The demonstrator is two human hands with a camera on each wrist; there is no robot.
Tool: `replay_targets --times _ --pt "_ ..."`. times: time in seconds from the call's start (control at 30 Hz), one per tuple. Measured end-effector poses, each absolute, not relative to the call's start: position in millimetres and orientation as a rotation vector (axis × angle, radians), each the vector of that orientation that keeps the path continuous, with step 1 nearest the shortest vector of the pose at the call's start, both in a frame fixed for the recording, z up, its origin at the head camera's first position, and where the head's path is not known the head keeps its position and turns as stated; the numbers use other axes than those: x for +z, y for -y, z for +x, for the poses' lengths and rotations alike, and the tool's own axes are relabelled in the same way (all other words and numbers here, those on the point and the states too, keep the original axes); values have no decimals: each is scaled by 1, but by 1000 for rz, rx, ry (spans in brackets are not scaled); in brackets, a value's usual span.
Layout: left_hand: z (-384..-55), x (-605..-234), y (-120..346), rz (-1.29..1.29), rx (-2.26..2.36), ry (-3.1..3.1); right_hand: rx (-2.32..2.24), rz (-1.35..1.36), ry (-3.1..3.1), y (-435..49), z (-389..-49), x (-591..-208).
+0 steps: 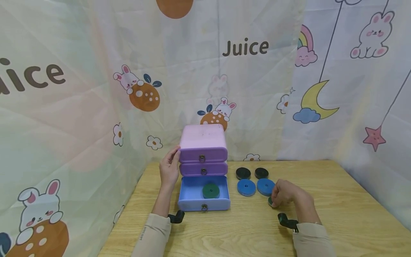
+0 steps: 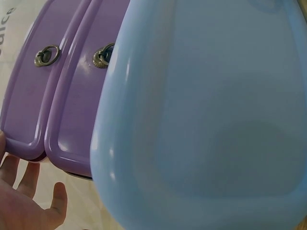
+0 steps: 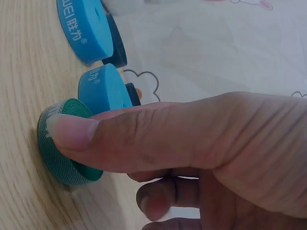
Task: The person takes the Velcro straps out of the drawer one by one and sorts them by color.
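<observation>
A small drawer cabinet (image 1: 203, 137) has a pink body, two closed purple drawers (image 1: 203, 169) and a blue bottom drawer (image 1: 204, 204) pulled out. Inside the blue drawer lies a green tape roll (image 1: 211, 191). My left hand (image 1: 169, 167) touches the cabinet's left side near the top purple drawer, its fingers fairly straight. Over on the right, my right hand (image 1: 285, 192) pinches a second green tape roll (image 3: 62, 143) by its edge, thumb on the outer band. That roll is at the tabletop, largely covered by the hand in the head view.
Two blue tape rolls (image 1: 246, 187) stand in a row between the cabinet and my right hand. Behind them are two black tape rolls (image 1: 243, 173). The wooden table (image 1: 244, 232) meets printed curtains (image 1: 250, 89) at the back and sides.
</observation>
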State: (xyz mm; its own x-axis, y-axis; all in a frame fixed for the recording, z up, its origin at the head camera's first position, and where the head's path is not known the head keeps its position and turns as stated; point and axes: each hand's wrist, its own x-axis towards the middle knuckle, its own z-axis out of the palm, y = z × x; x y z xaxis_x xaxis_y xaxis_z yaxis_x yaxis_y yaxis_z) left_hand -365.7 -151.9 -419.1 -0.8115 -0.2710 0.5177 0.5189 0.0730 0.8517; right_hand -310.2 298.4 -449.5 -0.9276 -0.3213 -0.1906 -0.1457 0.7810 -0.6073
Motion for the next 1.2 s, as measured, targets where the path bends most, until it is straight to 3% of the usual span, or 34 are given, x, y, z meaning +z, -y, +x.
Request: replay_targets --times 0.63,1.2 --pt "-366 -419 152 -239 -1773 1781 -1066 -641 -2788 -286 -327 -443" --pt "-367 -420 152 -232 -1769 1796 -1213 -708 -2922 -246 -326 -428"
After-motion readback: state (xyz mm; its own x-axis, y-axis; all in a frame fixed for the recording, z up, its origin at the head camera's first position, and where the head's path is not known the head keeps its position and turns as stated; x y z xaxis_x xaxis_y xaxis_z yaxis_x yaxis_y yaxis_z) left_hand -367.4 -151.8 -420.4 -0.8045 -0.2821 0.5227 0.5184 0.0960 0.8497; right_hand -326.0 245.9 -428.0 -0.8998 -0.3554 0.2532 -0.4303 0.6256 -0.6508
